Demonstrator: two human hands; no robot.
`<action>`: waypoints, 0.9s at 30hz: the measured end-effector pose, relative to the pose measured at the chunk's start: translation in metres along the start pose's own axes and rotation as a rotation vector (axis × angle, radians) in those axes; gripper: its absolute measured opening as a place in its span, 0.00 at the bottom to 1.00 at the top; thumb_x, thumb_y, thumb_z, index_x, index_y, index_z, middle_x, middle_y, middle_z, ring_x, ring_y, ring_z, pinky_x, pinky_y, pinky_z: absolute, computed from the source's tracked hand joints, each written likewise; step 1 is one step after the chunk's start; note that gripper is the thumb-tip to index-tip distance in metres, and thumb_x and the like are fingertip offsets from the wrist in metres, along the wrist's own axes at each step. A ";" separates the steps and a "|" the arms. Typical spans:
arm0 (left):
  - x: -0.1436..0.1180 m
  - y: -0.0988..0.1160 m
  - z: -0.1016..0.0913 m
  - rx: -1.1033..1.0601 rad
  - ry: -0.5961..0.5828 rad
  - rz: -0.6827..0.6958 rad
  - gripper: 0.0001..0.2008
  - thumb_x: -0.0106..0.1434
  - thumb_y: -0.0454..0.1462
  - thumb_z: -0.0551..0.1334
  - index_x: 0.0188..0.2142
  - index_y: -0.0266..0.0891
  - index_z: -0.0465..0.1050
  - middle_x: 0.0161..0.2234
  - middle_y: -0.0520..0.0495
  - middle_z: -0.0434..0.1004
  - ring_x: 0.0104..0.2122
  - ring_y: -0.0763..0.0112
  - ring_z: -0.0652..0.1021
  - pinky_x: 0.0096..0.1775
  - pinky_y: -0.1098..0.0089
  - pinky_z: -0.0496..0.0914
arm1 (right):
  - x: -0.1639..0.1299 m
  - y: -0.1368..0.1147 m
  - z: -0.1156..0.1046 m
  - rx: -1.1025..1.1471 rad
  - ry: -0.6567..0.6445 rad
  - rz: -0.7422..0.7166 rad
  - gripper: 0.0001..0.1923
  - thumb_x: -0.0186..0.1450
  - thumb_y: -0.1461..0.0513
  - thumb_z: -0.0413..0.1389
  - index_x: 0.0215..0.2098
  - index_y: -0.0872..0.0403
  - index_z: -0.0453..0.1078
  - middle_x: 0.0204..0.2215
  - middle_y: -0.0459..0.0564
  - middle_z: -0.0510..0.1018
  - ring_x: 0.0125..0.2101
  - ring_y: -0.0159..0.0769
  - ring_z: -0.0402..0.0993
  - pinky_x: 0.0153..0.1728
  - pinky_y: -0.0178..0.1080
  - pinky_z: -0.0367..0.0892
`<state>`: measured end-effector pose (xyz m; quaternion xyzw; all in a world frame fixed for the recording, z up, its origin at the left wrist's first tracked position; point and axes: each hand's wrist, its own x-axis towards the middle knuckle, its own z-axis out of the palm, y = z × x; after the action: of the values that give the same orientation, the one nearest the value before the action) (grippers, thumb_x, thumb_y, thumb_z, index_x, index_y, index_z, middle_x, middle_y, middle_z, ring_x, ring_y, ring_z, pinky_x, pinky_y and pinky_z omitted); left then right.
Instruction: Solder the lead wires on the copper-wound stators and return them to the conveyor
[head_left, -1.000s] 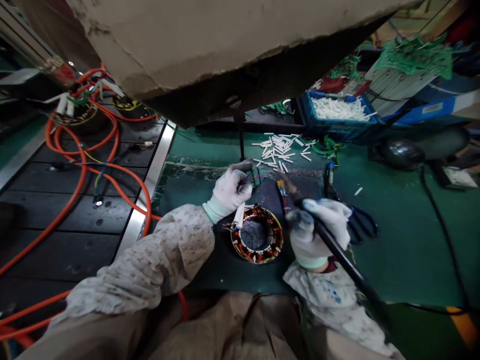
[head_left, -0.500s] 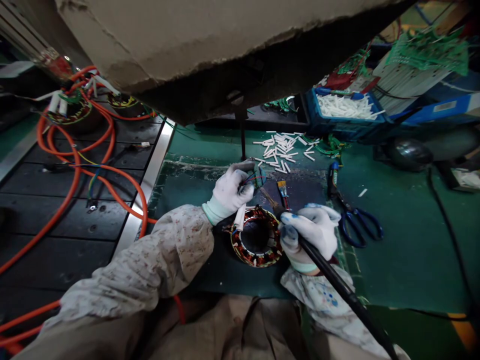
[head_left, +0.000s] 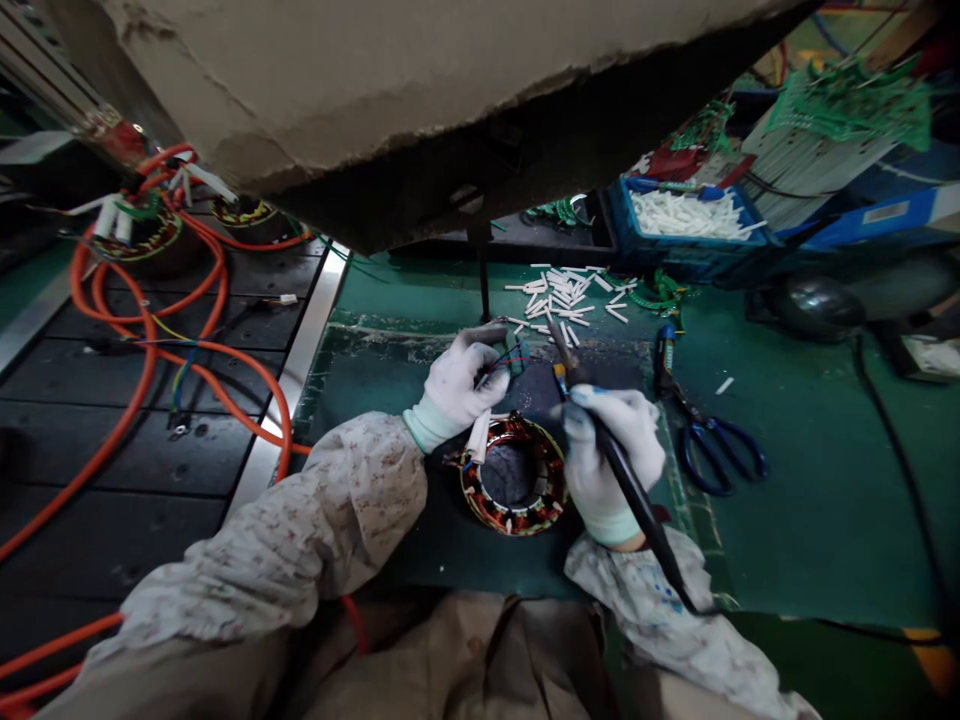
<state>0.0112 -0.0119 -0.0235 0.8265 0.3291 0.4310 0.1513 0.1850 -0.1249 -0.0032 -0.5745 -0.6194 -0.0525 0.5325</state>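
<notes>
1. Nearest me on the green mat lies a round, open-centred ring of copper windings, flat, its hole facing up. White sleeves lean on its far left edge.
2. Just right of the ring, my white-gloved right hand is closed around a black, pen-like tool with a slender tip. Its long axis slants from near right to far left, the tip pointing away from me.
3. Beyond the ring's left side, my white-gloved left hand is curled, thumb and forefinger pinched on thin dark and red wires.
4. A small, flat green piece sits at those fingertips, on their right. My left hand is nearer to it; the tool's tip stands apart, to its right and slightly farther off. Whether my fingers touch the piece itself, I cannot tell.
5. A yellow-bristled brush lies partly hidden behind the tool.
6. Farther on, short white tubes lie scattered; beyond them, rightward, stands a blue plastic bin of similar tubes.
</notes>
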 end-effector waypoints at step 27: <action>0.002 0.003 -0.001 -0.127 0.052 -0.069 0.05 0.64 0.39 0.61 0.36 0.40 0.71 0.50 0.42 0.79 0.52 0.63 0.79 0.52 0.64 0.75 | 0.019 -0.009 0.038 0.062 -0.114 0.130 0.18 0.64 0.64 0.55 0.51 0.47 0.70 0.42 0.49 0.77 0.43 0.40 0.77 0.49 0.46 0.73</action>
<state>0.0129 -0.0128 -0.0197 0.7920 0.3330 0.4669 0.2096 0.1600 -0.0901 -0.0009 -0.5988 -0.6115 0.0342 0.5161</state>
